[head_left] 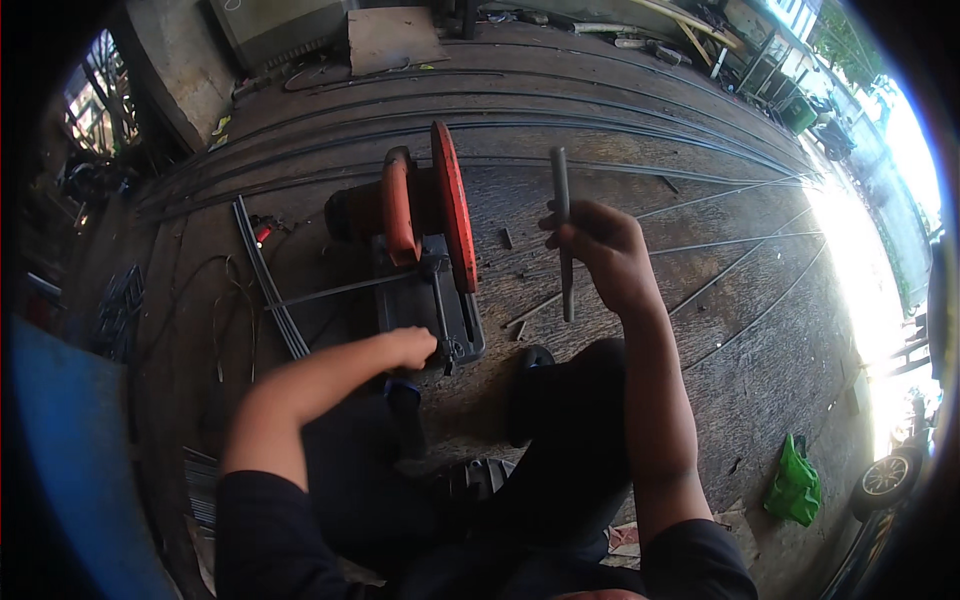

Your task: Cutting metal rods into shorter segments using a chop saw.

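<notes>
My right hand [605, 250] is raised to the right of the saw, its fingers pinched round a short grey metal rod [562, 190] held nearly upright. A cut-off saw [402, 210] with an orange handle and a red disc guard stands on the floor in front of me. Closed at the near end of its dark base, my left hand [412, 347] is on the crank of the vise [447, 325]; the fingers' far side is hidden. A thin metal bar [335, 293] runs from the left into the saw's base.
Long metal rods [600, 125] stretch across the floor behind the saw. Several bars [268, 275] lie bundled at its left. Short cut pieces [522, 330] are scattered right of the base. A green bag [795, 482] sits at the right, near a wheel [885, 476]. A blue panel [75, 450] stands at left.
</notes>
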`<state>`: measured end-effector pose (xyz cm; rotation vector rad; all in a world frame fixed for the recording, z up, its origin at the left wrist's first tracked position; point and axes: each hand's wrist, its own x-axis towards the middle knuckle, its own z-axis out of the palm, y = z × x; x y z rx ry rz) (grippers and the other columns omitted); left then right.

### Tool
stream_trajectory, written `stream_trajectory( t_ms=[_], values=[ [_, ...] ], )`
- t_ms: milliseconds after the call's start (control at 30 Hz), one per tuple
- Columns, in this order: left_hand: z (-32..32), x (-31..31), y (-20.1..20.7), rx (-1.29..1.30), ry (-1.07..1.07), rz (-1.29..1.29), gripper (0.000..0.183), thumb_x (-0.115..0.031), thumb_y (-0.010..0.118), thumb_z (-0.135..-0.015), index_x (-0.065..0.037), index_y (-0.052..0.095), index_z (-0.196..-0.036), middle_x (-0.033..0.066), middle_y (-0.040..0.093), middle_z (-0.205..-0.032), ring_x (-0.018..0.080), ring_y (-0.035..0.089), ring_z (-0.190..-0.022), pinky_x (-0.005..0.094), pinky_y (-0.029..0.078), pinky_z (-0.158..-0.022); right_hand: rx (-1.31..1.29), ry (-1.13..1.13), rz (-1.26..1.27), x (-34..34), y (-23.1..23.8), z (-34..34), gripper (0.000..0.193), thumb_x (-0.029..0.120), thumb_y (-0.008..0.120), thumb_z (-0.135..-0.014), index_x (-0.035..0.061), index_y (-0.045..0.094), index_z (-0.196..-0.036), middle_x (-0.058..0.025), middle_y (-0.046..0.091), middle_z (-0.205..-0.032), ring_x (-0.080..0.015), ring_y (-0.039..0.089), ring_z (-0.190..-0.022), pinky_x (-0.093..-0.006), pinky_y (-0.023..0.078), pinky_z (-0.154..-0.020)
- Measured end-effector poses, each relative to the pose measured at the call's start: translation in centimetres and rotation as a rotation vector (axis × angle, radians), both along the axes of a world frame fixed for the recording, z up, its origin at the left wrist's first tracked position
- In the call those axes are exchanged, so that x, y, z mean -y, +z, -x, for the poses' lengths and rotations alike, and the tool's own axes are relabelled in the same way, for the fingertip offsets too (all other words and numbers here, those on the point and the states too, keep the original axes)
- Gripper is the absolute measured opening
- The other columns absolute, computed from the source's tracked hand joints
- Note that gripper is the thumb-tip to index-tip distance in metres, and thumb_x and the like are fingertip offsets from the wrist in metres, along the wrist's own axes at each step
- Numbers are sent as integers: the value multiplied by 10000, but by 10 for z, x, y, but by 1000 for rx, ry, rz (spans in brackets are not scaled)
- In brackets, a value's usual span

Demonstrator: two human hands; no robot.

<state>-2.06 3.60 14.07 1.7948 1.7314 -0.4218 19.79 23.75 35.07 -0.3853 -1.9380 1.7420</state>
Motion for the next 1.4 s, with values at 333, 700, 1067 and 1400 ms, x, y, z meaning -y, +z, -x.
stream_trajectory(
  t_ms=[333, 700, 1067, 1400],
  values=[
    [-30, 9, 234, 1167, 783, -1108, 193, -37, 656, -863, 29, 620, -1041, 51, 669, -895, 97, 632, -808, 227, 516, -743, -566, -290, 619, 33, 18, 26, 333, 160, 583, -936, -13, 452, -1188, -198, 601, -1111, -295, 635, -992, -365, 552, -767],
    [-60, 20, 233, 1203, 615, -1484, 269, 70, 652, -826, 32, 580, -1082, 91, 656, -982, 143, 643, -901, 253, 528, -807, -730, -315, 720, 62, 26, 39, 360, 159, 549, -952, 28, 336, -1212, -186, 500, -1193, -279, 556, -1134, -358, 526, -879],
    [-60, 12, 235, 1283, 599, -1517, 258, 109, 651, -806, 36, 554, -1033, 110, 628, -938, 158, 625, -833, 283, 543, -732, -716, -308, 709, 62, 27, 35, 231, 149, 532, -959, 34, 394, -1105, -165, 516, -1156, -268, 563, -1129, -339, 544, -871],
    [-62, 10, 233, 1254, 594, -1540, 261, 109, 659, -800, 38, 554, -1029, 114, 632, -959, 145, 620, -829, 273, 530, -713, -728, -307, 688, 64, 28, 34, 208, 138, 528, -960, 41, 393, -1085, -173, 532, -1122, -272, 585, -1099, -341, 561, -850]
  ],
)
